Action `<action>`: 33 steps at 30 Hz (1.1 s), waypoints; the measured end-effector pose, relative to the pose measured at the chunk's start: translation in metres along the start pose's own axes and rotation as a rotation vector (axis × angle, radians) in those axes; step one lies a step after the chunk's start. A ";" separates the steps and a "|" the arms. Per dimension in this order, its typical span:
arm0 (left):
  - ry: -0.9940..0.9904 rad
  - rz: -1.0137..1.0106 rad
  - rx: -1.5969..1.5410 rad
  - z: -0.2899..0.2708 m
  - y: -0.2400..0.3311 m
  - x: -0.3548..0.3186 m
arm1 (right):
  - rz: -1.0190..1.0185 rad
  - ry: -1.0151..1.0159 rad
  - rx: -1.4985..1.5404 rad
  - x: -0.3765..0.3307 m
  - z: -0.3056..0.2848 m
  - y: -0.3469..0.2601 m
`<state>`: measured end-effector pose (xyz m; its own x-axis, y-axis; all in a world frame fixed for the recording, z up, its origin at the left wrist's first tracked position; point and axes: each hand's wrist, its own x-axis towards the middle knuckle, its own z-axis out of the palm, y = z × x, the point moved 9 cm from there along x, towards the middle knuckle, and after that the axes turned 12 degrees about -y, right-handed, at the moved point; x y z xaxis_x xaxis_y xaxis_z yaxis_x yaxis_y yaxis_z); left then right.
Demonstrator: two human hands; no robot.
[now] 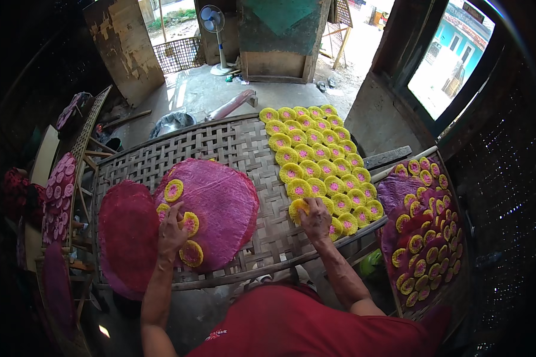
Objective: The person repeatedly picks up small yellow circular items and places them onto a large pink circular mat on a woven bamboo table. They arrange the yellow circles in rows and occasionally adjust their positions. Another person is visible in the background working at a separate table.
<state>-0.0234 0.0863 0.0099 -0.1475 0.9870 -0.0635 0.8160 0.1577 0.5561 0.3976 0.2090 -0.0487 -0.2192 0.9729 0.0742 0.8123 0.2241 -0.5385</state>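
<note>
My right hand (315, 220) pinches a yellow disc (297, 210), which looks like a raw cracker, at the near left corner of closely set rows of yellow discs with pink centres (315, 153). These rows cover the right part of a woven bamboo rack (244, 143). Over a round purple sheet (220, 196) on the rack's left part, my left hand (173, 232) has its fingers curled at the edge of a yellow disc (189, 224) and seems to grip it. Other discs (174, 190) lie loosely around that hand. A dark red sheet (125, 229) overlaps the purple one at the left.
To my right, a tilted rack carries purple sheets and many scattered yellow discs (423, 256). Another rack with pink discs (61, 178) stands at far left, beside a person in red (24, 190). Beyond the rack are a standing fan (214, 35) and a metal basin (173, 124).
</note>
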 end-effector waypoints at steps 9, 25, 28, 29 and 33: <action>0.077 0.135 -0.280 0.007 0.088 -0.034 | 0.022 -0.352 0.548 -0.049 0.018 -0.076; 0.012 0.077 0.227 0.027 0.028 -0.106 | 0.292 -0.271 0.236 -0.079 -0.009 0.020; 0.044 0.026 0.175 0.031 0.025 -0.109 | 0.155 -0.148 0.118 -0.073 -0.018 0.011; 0.055 0.012 0.172 0.029 0.023 -0.105 | 0.120 -0.123 0.081 -0.073 -0.020 0.007; -0.038 -0.080 -0.068 0.024 0.005 -0.089 | 0.096 -0.018 -0.083 -0.079 -0.035 -0.005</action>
<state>0.0074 0.0003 -0.0017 -0.1878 0.9721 -0.1406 0.7624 0.2345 0.6031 0.4294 0.1328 -0.0224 -0.1472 0.9890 0.0106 0.8716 0.1348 -0.4713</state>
